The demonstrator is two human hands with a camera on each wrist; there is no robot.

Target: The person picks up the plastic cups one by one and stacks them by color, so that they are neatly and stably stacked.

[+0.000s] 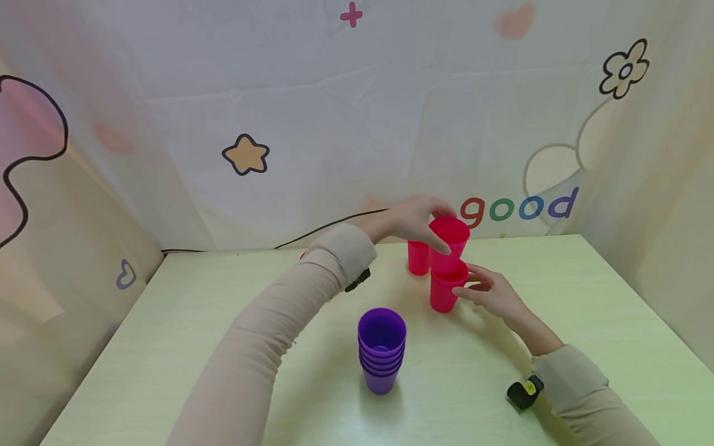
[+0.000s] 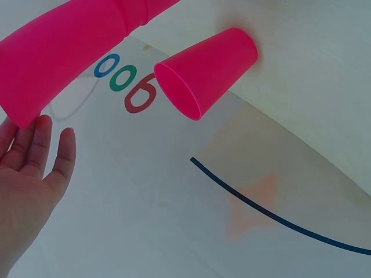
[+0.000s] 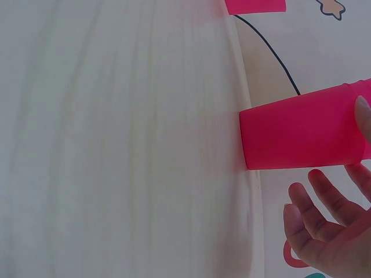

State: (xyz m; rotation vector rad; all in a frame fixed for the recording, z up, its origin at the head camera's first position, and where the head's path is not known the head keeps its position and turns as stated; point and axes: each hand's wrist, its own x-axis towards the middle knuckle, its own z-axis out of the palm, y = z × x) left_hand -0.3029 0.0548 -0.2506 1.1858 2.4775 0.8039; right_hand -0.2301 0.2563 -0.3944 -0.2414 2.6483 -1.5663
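Note:
My left hand (image 1: 409, 220) holds a pink-red plastic cup (image 1: 450, 240) near its rim, thumb on the near side and fingers at the far side. That cup's base sits in the mouth of a lower pink-red cup (image 1: 443, 297) standing on the table. My right hand (image 1: 496, 296) grips the lower cup near its top between thumb and forefinger; in the right wrist view its other fingers (image 3: 316, 217) stand spread off the cup (image 3: 301, 132). Just behind and left stands another pink-red cup (image 1: 418, 260), seen whole in the left wrist view (image 2: 211, 72).
A stack of several purple cups (image 1: 382, 375) stands upright on the pale table (image 1: 480, 396), nearer the body. A sliver of red (image 1: 303, 254) shows past the left sleeve (image 1: 268, 334), mostly hidden. A printed curtain (image 1: 334, 124) hangs behind the table.

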